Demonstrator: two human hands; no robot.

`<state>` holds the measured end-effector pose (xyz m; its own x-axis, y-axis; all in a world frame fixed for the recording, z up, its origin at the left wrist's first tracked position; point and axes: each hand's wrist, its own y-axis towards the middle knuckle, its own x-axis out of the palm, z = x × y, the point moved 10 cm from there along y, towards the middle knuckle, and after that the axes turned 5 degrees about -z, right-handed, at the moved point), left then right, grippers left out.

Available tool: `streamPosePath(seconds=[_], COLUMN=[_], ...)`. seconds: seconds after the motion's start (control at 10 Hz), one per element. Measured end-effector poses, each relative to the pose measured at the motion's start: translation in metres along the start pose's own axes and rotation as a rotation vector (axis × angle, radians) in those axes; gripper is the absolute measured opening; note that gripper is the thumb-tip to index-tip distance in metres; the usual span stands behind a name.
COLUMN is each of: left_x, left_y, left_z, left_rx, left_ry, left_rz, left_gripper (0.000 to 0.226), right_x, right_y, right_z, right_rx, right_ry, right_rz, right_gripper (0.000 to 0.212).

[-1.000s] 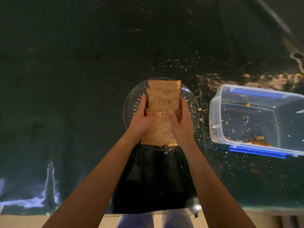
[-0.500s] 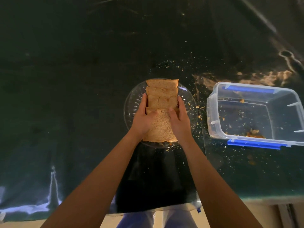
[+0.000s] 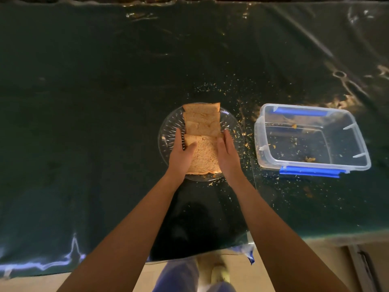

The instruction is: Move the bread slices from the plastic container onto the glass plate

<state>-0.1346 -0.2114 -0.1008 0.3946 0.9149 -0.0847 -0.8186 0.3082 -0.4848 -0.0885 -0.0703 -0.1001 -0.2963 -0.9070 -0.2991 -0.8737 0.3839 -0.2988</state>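
The bread slices (image 3: 201, 131) are tan, square-cut pieces with darker crusts, lying in an overlapping row on the glass plate (image 3: 168, 131), running from between the hands out past the fingertips toward the far rim. The nearest slice (image 3: 205, 158) is paler and porous, and it sits between the two palms. The left hand (image 3: 181, 154) presses its flat palm against that slice's left edge with the thumb laid on top, and the right hand (image 3: 227, 154) does the same on the right edge, so the slice is held pressed between both hands, fingers extended. The plate is clear with ribbed glints. To the right of the right hand, apart from the plate, stands the plastic container (image 3: 261, 142), clear with blue clips, holding only crumbs and a few small bread scraps. Crumbs (image 3: 244, 165) dot the dark covered table (image 3: 84, 102) between plate and container. The near edge of the plate is covered by the wrists, and the slices' count is hard to tell.
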Motion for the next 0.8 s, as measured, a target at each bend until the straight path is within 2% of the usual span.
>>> streamPosePath(seconds=[0.2,0.5,0.6,0.7,0.8], left_x=[0.007,0.010,0.006,0.005,0.008], left_y=[-0.008,-0.004,-0.009,-0.024,-0.041], left_z=[-0.008,-0.005,0.001,0.020,0.039], left_rx=[0.002,0.021,0.047,0.180,0.319], left_ry=[-0.025,0.065,0.158,0.300,0.427], left_rz=[-0.003,-0.033,-0.011,0.007,0.024], left_gripper=[0.072,0.075,0.073,0.060,0.048], right_x=[0.007,0.002,-0.004,-0.010,-0.015], right_y=[-0.004,-0.005,-0.009,-0.013,-0.025], right_z=[0.001,-0.005,-0.009,-0.018,-0.026], right_rx=[0.028,-0.033,-0.048,-0.118,-0.193], right_ry=[0.006,0.018,-0.073,-0.328,-0.586], right_rz=[-0.072,-0.043,-0.004,-0.002,-0.048], right_gripper=[0.059,0.053,0.046,0.048,0.061])
